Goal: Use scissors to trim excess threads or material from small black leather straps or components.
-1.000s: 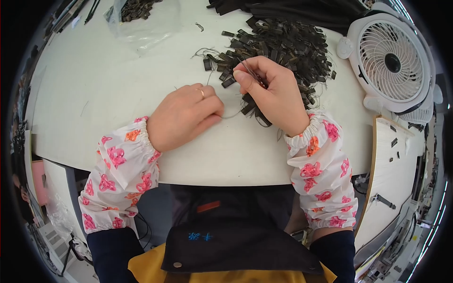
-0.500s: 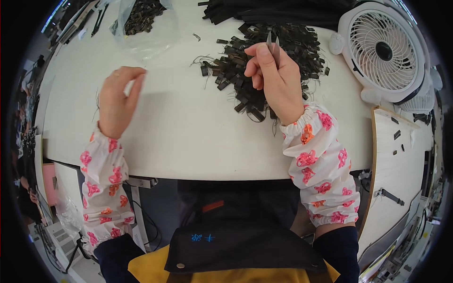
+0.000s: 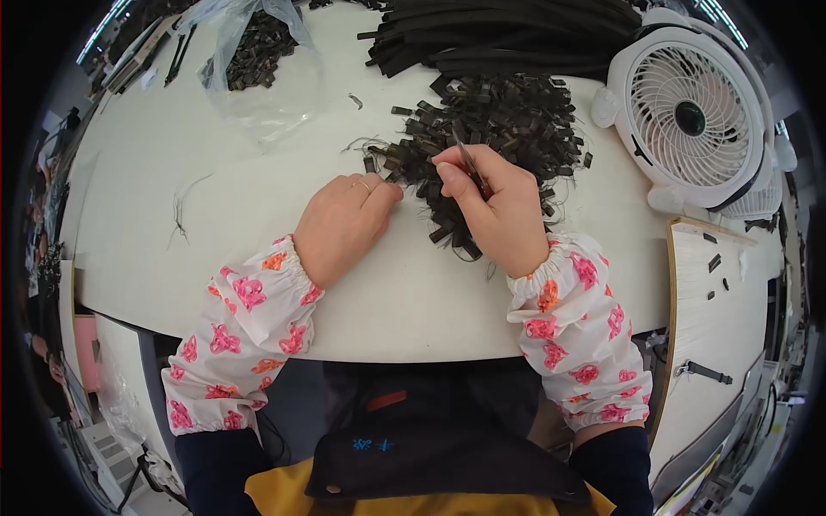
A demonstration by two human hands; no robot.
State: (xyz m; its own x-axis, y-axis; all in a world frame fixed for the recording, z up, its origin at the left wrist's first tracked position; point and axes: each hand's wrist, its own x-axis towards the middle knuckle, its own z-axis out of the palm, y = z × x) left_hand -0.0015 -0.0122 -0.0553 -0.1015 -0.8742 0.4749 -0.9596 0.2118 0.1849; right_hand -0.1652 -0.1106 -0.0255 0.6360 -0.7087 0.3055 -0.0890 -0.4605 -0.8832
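Observation:
A heap of small dark rectangular pieces [image 3: 499, 120] lies on the white table [image 3: 215, 249] in front of me. My right hand [image 3: 490, 206] rests on the near edge of the heap and pinches thin metal tweezers [image 3: 470, 162] between thumb and forefinger. My left hand [image 3: 340, 225], with a ring on one finger, lies on the table beside the heap, its fingertips touching the nearest pieces. Both forearms wear white sleeve covers with pink flowers. A small tuft of dark threads [image 3: 179, 215] lies off to the left.
A white desk fan [image 3: 688, 112] stands at the right. Long black strips [image 3: 508, 39] are stacked behind the heap. A clear plastic bag [image 3: 258, 60] with more dark pieces lies at the back left. A white board [image 3: 718, 301] sits at the right edge.
My left hand swung far out to the left half a second ago and has come back beside the heap. A tuft of threads now lies at the left. My right hand stayed on the heap.

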